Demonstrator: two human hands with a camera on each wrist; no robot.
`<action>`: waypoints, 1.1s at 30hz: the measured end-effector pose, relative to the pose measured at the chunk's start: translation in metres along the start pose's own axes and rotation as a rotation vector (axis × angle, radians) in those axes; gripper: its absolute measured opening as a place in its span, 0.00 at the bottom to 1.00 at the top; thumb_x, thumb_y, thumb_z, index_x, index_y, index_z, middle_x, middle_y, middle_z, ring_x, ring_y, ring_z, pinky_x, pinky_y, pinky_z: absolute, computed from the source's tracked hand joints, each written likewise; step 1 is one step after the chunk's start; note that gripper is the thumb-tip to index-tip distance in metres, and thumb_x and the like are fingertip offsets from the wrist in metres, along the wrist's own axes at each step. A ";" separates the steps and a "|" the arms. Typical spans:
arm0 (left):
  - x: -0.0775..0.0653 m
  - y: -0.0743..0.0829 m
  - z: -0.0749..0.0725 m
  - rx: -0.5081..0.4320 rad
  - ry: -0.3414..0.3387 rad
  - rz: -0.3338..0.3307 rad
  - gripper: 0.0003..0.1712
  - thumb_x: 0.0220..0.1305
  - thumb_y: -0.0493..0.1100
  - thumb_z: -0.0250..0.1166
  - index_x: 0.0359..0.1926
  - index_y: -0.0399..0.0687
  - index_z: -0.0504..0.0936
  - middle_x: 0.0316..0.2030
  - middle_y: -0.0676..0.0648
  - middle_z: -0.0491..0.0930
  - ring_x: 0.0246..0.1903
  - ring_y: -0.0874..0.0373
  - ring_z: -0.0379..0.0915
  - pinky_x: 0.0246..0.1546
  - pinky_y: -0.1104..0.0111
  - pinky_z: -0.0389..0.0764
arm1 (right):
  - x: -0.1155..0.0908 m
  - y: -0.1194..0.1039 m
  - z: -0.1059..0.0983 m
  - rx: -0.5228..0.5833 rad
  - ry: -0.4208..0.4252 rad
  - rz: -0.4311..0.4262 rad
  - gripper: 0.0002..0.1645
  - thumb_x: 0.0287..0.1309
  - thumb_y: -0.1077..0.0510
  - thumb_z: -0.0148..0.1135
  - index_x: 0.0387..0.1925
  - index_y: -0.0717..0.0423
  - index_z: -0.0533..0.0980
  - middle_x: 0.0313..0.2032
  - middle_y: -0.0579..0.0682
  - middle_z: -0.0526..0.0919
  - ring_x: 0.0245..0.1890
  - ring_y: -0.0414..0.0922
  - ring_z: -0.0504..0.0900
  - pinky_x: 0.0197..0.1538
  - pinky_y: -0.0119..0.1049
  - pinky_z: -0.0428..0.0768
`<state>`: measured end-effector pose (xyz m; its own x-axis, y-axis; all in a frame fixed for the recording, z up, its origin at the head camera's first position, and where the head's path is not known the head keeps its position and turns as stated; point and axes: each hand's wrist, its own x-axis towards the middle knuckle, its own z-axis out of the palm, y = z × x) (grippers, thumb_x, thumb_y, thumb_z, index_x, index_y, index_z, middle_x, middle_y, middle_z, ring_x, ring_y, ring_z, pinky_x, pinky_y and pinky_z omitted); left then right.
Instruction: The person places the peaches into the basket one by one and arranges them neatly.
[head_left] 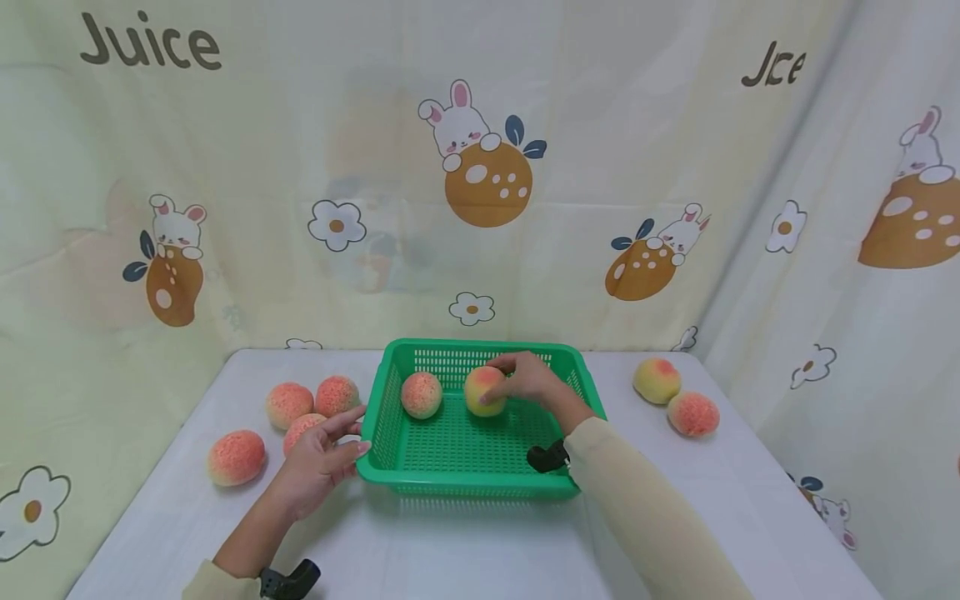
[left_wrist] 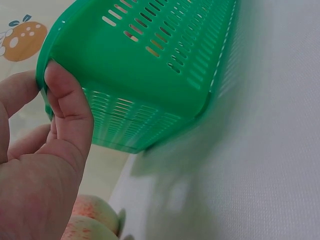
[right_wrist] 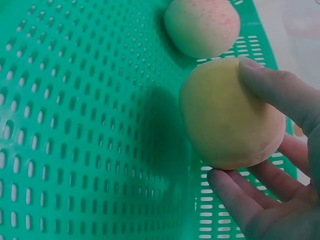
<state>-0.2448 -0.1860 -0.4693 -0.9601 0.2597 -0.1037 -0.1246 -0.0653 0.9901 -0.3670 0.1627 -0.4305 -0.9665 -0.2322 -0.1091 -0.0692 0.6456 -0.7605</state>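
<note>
A green plastic basket (head_left: 480,478) with slotted walls stands on the table. My left hand (head_left: 318,462) pinches its left rim, thumb and fingers on either side of the edge (left_wrist: 44,55). Inside the basket, my right hand (head_left: 531,382) holds a yellow peach with a red blush (head_left: 482,390). The right wrist view has the thumb on top of this peach (right_wrist: 227,115) and the fingers under and behind it, close over the basket floor (right_wrist: 100,125). A speckled pink peach (head_left: 422,395) lies to its left in the basket.
Several pinkish peaches lie left of the basket, one (head_left: 237,457) nearer the front and one (head_left: 302,429) partly behind my left hand. On the right are a yellow peach (head_left: 657,381) and a pink one (head_left: 693,414). A printed curtain (head_left: 390,267) hangs behind the white table (head_left: 480,550).
</note>
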 end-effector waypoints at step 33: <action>-0.001 0.000 0.000 0.010 0.000 0.001 0.42 0.68 0.39 0.68 0.78 0.49 0.61 0.56 0.44 0.69 0.45 0.60 0.83 0.46 0.69 0.87 | 0.009 0.002 0.015 -0.131 0.029 0.083 0.41 0.41 0.53 0.85 0.61 0.48 0.80 0.54 0.55 0.82 0.50 0.51 0.79 0.53 0.47 0.81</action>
<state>-0.2441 -0.1862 -0.4691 -0.9603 0.2595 -0.1024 -0.1208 -0.0557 0.9911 -0.3722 0.1505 -0.4426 -0.9768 -0.1545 -0.1481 -0.0188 0.7514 -0.6596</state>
